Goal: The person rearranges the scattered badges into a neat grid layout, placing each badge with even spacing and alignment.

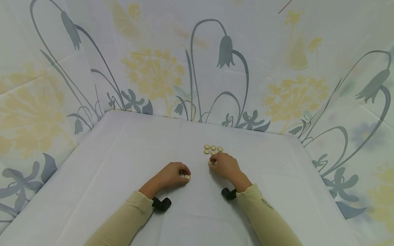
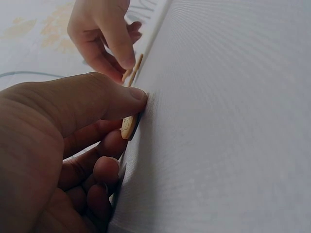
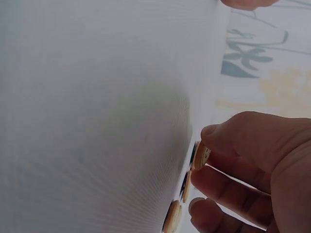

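Note:
My left hand [image 1: 171, 175] pinches a small round wooden disc [image 1: 187, 177] between thumb and fingers, low over the white cloth; in the left wrist view that same disc [image 2: 128, 127] stands tilted at the thumb tip, with dark markings on its face. To the right and farther forward, my right hand [image 1: 227, 166] grips another wooden disc [image 1: 211, 163], also seen as a pale disc [image 3: 200, 156] in the right wrist view. Just beyond the right fingers lie several like discs [image 1: 213, 148] in two short rows, the nearer row partly hidden by that hand.
A white cloth [image 1: 123, 171] covers the flat surface. Behind and to both sides rises a hanging fabric [image 1: 209, 75] printed with grey bellflowers and yellow blooms. Each wrist carries a black camera mount, the left mount [image 1: 161, 204] and the right mount [image 1: 228, 193].

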Motion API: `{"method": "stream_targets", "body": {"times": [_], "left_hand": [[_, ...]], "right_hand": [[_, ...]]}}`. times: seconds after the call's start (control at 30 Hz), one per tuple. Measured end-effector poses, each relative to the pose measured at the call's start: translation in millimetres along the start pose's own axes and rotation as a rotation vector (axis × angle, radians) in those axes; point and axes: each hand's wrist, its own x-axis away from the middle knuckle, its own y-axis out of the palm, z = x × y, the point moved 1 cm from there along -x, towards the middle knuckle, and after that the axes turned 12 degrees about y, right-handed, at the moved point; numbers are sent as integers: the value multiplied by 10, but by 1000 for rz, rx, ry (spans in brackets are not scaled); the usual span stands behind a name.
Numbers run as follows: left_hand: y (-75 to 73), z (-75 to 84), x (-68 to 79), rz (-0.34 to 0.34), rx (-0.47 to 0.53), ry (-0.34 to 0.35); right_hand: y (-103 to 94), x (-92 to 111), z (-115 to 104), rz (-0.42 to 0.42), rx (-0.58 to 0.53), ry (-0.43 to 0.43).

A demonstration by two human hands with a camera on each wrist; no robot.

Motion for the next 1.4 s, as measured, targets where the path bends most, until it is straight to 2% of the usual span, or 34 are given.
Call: {"method": "stream_targets", "body": {"times": [0.33, 1.4], "left_hand": [[-23, 9, -1, 5, 13, -14], [-5, -13, 9, 7, 3, 25]], "right_hand": [[-32, -63, 27, -5, 6, 24], [-22, -175, 80, -8, 4, 45]]}}
